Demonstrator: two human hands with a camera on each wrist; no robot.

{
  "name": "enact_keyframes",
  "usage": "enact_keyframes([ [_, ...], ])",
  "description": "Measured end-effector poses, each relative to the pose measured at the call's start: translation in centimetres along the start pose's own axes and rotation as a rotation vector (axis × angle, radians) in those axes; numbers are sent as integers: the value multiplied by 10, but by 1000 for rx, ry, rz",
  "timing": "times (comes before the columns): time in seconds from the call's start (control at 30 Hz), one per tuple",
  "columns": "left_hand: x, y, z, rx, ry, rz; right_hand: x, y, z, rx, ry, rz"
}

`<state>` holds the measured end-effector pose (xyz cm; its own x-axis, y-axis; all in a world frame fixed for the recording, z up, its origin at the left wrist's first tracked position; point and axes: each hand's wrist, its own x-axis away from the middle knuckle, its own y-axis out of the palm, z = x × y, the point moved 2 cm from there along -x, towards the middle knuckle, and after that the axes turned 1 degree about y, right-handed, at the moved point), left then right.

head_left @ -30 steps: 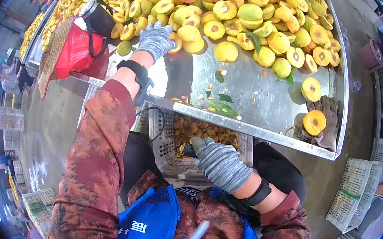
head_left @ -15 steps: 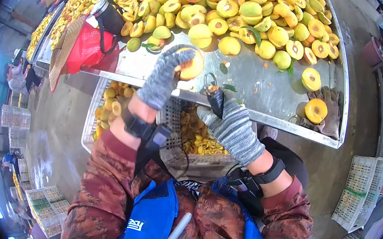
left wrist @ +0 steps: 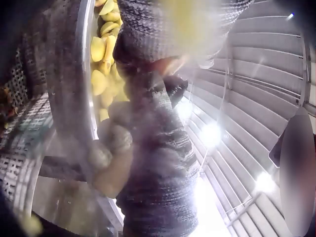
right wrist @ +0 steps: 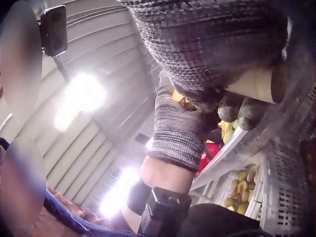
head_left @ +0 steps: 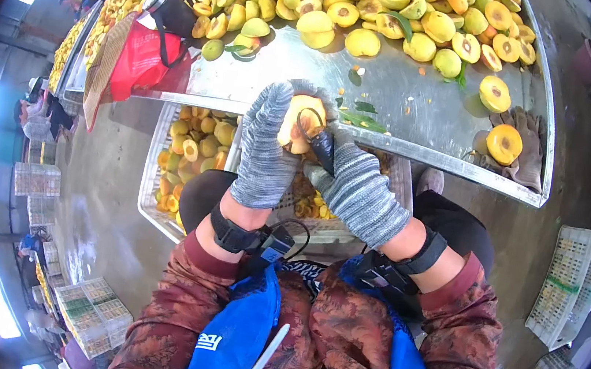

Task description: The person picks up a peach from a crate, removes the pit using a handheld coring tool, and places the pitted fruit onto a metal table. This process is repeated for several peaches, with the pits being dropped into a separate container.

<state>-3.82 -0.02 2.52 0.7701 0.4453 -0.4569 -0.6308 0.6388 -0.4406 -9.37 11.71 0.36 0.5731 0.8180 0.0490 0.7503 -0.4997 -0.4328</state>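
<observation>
Holding one fruit [head_left: 294,114] and one black-handled tool [head_left: 322,147]

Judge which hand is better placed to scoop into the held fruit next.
Probably the right hand: it grips the black looped tool right at the fruit, while the left hand is occupied holding that fruit.

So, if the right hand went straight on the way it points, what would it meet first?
Most likely the halved fruit in the left hand; the looped tool that the right hand holds lies over it in the head view, though whether they touch is unclear.
</observation>
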Motion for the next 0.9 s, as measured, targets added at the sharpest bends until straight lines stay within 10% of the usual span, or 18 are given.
enact_keyframes([
  [0.47,7,3,21,503,-309,70,14,7,3,-176,41,-54],
  [0.83,13,2,21,461,-209,145,15,6,2,-97,-94,10],
  [0.9,16,-3,15,-464,413,130,15,1,-2,-91,-128,66],
])
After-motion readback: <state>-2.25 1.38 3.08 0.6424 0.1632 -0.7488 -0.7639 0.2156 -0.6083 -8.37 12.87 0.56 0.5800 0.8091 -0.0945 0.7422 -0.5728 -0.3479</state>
